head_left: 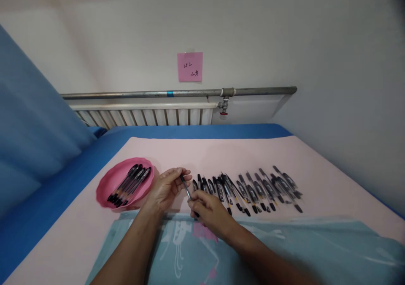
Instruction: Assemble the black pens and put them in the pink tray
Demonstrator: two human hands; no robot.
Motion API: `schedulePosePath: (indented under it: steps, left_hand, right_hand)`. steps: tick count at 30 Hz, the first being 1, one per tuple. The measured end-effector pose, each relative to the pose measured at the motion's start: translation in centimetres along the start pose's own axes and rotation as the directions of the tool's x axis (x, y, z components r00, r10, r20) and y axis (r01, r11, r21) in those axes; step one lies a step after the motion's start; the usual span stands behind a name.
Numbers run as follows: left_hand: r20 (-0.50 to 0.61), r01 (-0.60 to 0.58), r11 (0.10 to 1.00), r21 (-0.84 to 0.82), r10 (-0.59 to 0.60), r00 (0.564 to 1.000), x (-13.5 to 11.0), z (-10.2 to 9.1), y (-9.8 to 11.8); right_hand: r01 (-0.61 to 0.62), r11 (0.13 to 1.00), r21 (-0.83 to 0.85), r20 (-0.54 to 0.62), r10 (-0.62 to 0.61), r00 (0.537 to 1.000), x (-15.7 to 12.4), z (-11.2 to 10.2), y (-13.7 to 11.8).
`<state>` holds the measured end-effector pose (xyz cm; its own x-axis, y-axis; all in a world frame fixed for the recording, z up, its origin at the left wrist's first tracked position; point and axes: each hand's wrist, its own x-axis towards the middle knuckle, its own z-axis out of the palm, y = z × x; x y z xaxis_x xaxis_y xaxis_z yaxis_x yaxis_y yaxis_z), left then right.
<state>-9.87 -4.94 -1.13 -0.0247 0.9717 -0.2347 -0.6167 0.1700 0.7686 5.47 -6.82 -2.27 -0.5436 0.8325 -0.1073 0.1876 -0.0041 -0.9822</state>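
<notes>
One black pen (186, 188) is held between both my hands, just above the pink cloth (221, 154). My left hand (167, 188) pinches its upper end with closed fingers. My right hand (210, 211) grips its lower end, fingers curled. To the right lies a row of several black pens (253, 190), side by side on the cloth. To the left sits a pink dish (109, 181) with several black pens (129, 183) in it.
A light blue printed sheet (284, 251) covers the near part of the surface. Blue bedding (47, 200) borders the cloth at left and back. A radiator (145, 116), a metal pipe (177, 93) and a pink note (190, 66) are on the wall behind.
</notes>
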Motion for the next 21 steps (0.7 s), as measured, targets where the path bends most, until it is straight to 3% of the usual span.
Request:
schedulePosePath:
  steps: [4, 7, 10, 16, 21]
  left_hand:
    - [-0.05, 0.03, 0.999, -0.03, -0.031, 0.998, -0.1, 0.4, -0.2]
    - [-0.121, -0.012, 1.0, -0.019, 0.009, 0.993, 0.0, 0.3, -0.3]
    - [-0.115, -0.054, 0.998, 0.013, 0.055, 0.992, 0.1, 0.1, -0.1]
    - [-0.062, -0.071, 0.995, 0.067, 0.075, 0.995, 0.1, -0.3, 0.0]
    - [-0.009, -0.079, 0.996, 0.035, 0.079, 0.997, 0.0, -0.3, 0.1]
  right_hand:
    - [0.015, 0.999, -0.028, -0.005, -0.016, 1.0, 0.1, -0.2, 0.2]
    - [0.045, 0.996, -0.073, -0.029, -0.047, 0.998, 0.1, -0.2, 0.6]
    - [0.043, 0.998, -0.053, -0.025, -0.044, 0.999, 0.1, -0.2, 0.6]
    - [-0.083, 0.991, 0.103, 0.039, 0.08, 0.996, -0.1, -0.2, -0.2]
    - [-0.21, 0.936, 0.281, 0.137, 0.177, 0.975, -0.3, -0.3, -0.7]
